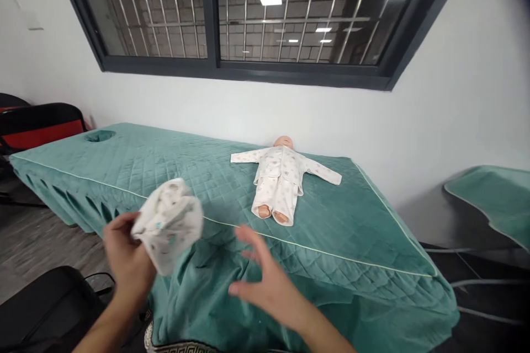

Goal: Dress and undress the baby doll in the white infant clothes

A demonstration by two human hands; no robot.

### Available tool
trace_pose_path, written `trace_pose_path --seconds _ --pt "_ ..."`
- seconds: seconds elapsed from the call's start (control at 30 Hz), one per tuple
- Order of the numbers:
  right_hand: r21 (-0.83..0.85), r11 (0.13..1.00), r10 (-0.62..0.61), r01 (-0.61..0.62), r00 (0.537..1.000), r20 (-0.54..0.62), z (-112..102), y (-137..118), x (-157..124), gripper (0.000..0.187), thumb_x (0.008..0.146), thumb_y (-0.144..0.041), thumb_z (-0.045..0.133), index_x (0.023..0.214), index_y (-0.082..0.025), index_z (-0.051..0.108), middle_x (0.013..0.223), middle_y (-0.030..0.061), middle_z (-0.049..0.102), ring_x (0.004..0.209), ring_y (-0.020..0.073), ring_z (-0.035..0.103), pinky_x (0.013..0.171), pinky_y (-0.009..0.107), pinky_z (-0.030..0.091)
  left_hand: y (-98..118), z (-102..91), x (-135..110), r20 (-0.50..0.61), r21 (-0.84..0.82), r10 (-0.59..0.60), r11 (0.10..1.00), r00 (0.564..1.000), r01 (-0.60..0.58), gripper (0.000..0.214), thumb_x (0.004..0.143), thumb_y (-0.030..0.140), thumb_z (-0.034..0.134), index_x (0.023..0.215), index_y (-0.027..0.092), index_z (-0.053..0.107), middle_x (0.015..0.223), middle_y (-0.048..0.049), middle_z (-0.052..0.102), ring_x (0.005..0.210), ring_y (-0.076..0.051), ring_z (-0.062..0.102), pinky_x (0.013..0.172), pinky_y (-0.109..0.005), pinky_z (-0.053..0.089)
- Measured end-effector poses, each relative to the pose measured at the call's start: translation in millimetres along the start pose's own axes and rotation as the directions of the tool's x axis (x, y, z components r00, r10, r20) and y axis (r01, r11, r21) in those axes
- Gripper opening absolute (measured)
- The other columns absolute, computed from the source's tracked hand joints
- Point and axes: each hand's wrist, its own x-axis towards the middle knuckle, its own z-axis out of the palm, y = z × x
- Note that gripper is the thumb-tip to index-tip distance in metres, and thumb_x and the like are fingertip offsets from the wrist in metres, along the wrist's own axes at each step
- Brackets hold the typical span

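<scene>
My left hand [129, 256] is closed on a white printed baby cap [169, 226], held up in front of the bed's near edge. The cap is bunched and a little blurred. To the right, my right hand [265, 281] is open, its fingers spread and nothing in them. Beyond both hands a baby doll [284, 142] lies on its back, dressed in a white patterned jacket [281, 165] and matching trousers [275, 196]. Its sleeves are stretched out to the sides. The doll's head is bare, and its feet show at the trouser ends.
A green quilted cover [199, 160] drapes the bed, which has a face hole [99, 136] at its far left. Behind is a white wall with a barred window [215, 22]. Red-and-black chairs [41, 127] stand left; another green cloth [497, 198] hangs at right.
</scene>
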Motion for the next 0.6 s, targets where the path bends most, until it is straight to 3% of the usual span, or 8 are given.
trace_pose_path --seconds 0.07,0.1,0.2,0.3,0.37,0.43,0.5,0.6 --pt "0.131 0.989 -0.056 0.075 0.988 -0.147 -20 -3 24 0.108 0.072 -0.047 0.085 0.157 -0.037 0.021 0.167 0.0089 0.024 0.153 0.0297 0.025 0.12 0.053 0.029 31 49.3 -26 0.091 -0.181 -0.002 0.983 0.996 0.019 0.052 0.06 0.027 0.081 0.105 0.021 0.057 0.098 -0.0003 0.062 0.087 -0.017 0.058 0.077 -0.028 0.047" --pt "0.213 0.97 -0.082 0.12 0.981 -0.176 -29 -6 34 0.108 0.073 -0.05 0.083 0.158 -0.036 0.019 0.166 0.0098 0.026 0.151 0.0296 0.03 0.119 0.052 0.031 45 72.0 -38 0.15 -0.288 -0.008 0.956 0.989 0.051 0.049 0.065 0.028 0.078 0.109 0.022 0.057 0.102 -0.0015 0.063 0.092 -0.018 0.06 0.081 -0.029 0.049" --pt "0.351 0.918 -0.075 0.182 0.952 -0.298 -51 -19 57 0.089 0.077 -0.052 0.077 0.152 -0.031 0.034 0.148 0.0114 0.053 0.136 0.0308 0.051 0.112 0.052 0.04 76 131.0 -63 0.427 -0.37 -0.02 0.908 0.904 0.195 0.039 0.077 0.02 0.069 0.114 0.025 0.058 0.105 -0.0025 0.064 0.093 -0.018 0.062 0.081 -0.03 0.051" --pt "0.321 0.911 -0.075 0.257 0.872 -0.484 -74 -35 67 0.077 0.074 -0.042 0.079 0.143 -0.027 0.048 0.127 0.0098 0.068 0.122 0.0317 0.062 0.107 0.051 0.047 94 174.7 -68 0.508 -0.318 0.158 0.948 0.847 0.015 0.026 0.082 0.012 0.06 0.105 0.024 0.065 0.11 -0.0043 0.064 0.111 -0.022 0.057 0.098 -0.037 0.047" --pt "0.212 0.925 -0.151 0.316 0.816 -0.557 -98 -46 67 0.074 0.072 -0.037 0.079 0.139 -0.026 0.051 0.126 0.0086 0.069 0.118 0.0298 0.064 0.106 0.048 0.048 99 193.5 -67 0.547 -0.324 0.237 0.944 0.803 -0.058 0.032 0.084 0.01 0.059 0.111 0.025 0.064 0.12 -0.0054 0.063 0.122 -0.023 0.052 0.106 -0.04 0.043" --pt "0.011 0.954 -0.23 0.299 0.755 -0.615 -128 -56 62 0.07 0.07 -0.033 0.079 0.135 -0.026 0.053 0.128 0.0081 0.068 0.116 0.0276 0.064 0.106 0.045 0.048 96 203.7 -67 0.61 -0.338 0.259 0.94 0.749 -0.05 0.04 0.085 0.01 0.058 0.123 0.026 0.059 0.13 -0.0066 0.06 0.127 -0.023 0.051 0.108 -0.042 0.042" --pt "-0.25 0.954 -0.293 0.164 0.683 -0.669 -166 -66 53 0.067 0.07 -0.032 0.077 0.133 -0.024 0.055 0.133 0.0094 0.065 0.119 0.0283 0.061 0.107 0.045 0.046 85 207.0 -68 0.663 -0.33 0.262 0.943 0.701 -0.041 0.044 0.088 0.012 0.056 0.13 0.026 0.055 0.136 -0.0082 0.058 0.13 -0.023 0.05 0.11 -0.043 0.042" --pt "-0.518 0.836 -0.368 -0.182 0.515 -0.774 -228 -70 34 0.073 0.066 -0.032 0.076 0.135 -0.022 0.054 0.134 0.013 0.062 0.121 0.0333 0.058 0.105 0.047 0.045 53 207.2 -70 0.698 -0.259 0.203 0.966 0.687 -0.021 0.04 0.091 0.017 0.053 0.129 0.025 0.056 0.134 -0.0097 0.059 0.128 -0.024 0.053 0.109 -0.045 0.043"
